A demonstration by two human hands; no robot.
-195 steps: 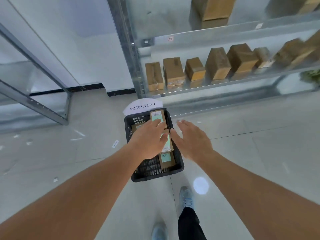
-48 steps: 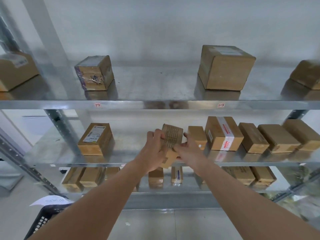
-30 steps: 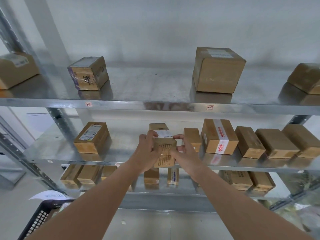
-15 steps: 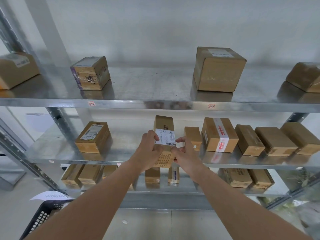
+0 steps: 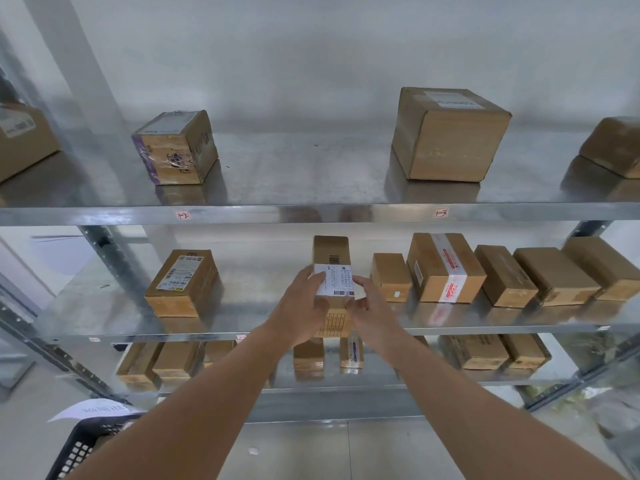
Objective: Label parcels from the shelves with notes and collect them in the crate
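Note:
A narrow cardboard parcel with a white printed label on its top face is held in front of the middle shelf. My left hand grips its left side, thumb on the label's edge. My right hand grips its right side. The black plastic crate stands on the floor at the lower left, with a white paper sign at its rim.
Metal shelving holds many cardboard parcels: a taped cube and a large box on the top shelf, a labelled box and a row of boxes on the middle shelf, several more below. Grey floor lies underneath.
Since the crate, I have turned to the shelves and picked up a parcel. Over the last second both hands have rotated it so the white label faces up.

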